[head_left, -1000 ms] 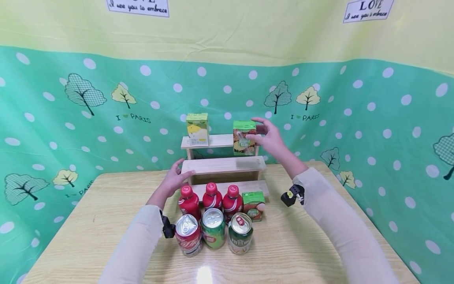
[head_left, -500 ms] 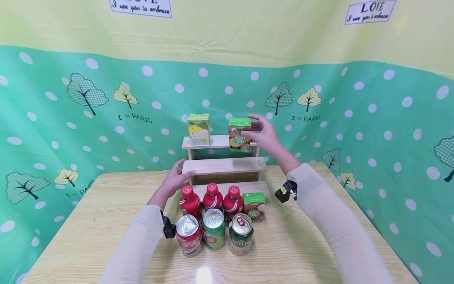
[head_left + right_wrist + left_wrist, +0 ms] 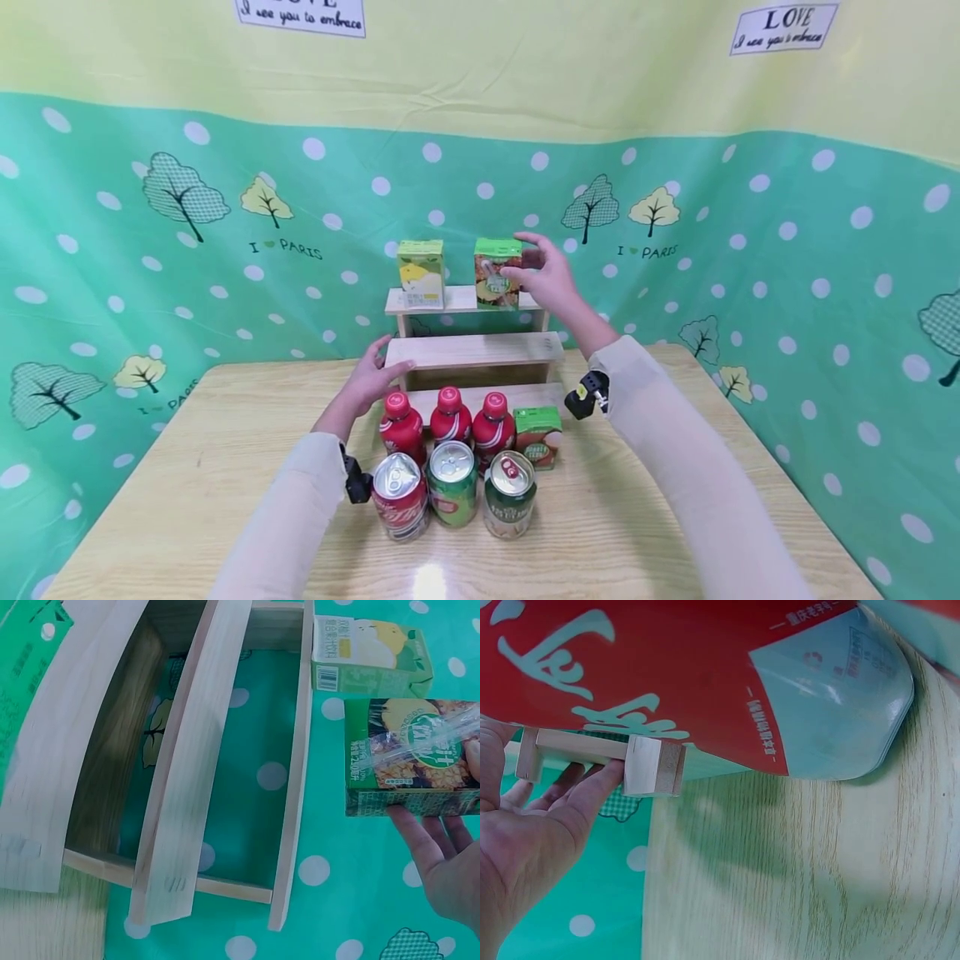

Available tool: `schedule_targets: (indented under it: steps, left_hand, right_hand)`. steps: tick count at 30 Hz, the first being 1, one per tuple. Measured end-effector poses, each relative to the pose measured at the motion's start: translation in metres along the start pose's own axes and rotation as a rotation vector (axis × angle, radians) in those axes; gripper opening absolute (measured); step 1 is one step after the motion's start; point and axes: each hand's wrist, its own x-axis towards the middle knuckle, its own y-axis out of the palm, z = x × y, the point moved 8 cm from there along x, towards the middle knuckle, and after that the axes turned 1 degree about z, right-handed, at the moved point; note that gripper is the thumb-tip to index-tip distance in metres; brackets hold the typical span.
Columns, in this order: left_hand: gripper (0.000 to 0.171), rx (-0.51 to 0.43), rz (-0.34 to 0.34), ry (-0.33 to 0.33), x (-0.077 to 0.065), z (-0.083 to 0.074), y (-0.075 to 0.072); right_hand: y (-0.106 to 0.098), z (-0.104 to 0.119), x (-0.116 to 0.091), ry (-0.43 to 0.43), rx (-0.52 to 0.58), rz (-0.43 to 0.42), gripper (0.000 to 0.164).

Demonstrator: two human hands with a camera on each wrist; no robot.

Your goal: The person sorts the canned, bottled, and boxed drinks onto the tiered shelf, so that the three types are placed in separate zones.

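My right hand (image 3: 551, 279) pinches a green-topped juice box (image 3: 491, 287) by its sides, thumb in front and fingers behind. In the right wrist view, that juice box (image 3: 390, 757) is held upright just above the top tier, with a gap beneath it. On the left of the top tier stands a yellow-green juice box (image 3: 422, 279) with pears on it. My left hand (image 3: 369, 379) grips the left end of the middle tier of the wooden stepped shelf (image 3: 472, 350). The left wrist view has its fingers around the shelf's wooden end (image 3: 654, 765).
Before the shelf stand three red bottles (image 3: 447, 421) and another green-topped juice box (image 3: 537, 437). Nearer are a red can (image 3: 400, 500), a green can (image 3: 452, 487) and a dark green can (image 3: 509, 496). A patterned cloth (image 3: 480, 158) hangs behind the wooden table (image 3: 247, 467).
My right hand has carried the juice box left and slightly up, from the top tier's right end toward the pear juice box. The left hand keeps its hold on the shelf.
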Motion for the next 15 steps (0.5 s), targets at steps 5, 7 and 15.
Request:
schedule_targets:
  steps: [5, 7, 15]
  left_hand:
    - [0.086, 0.008, 0.001, -0.005, -0.001, 0.000, 0.000]
    - [0.086, 0.011, -0.002, -0.006, -0.002, -0.001, 0.000]
    - [0.084, 0.014, -0.003, 0.001, -0.003, -0.002, -0.001]
  right_hand:
    - [0.005, -0.003, 0.000, 0.031, 0.021, -0.004, 0.058]
    - [0.007, -0.004, 0.001, 0.033, 0.022, -0.005, 0.058]
    - [0.012, -0.005, 0.006, 0.011, 0.052, -0.019, 0.057]
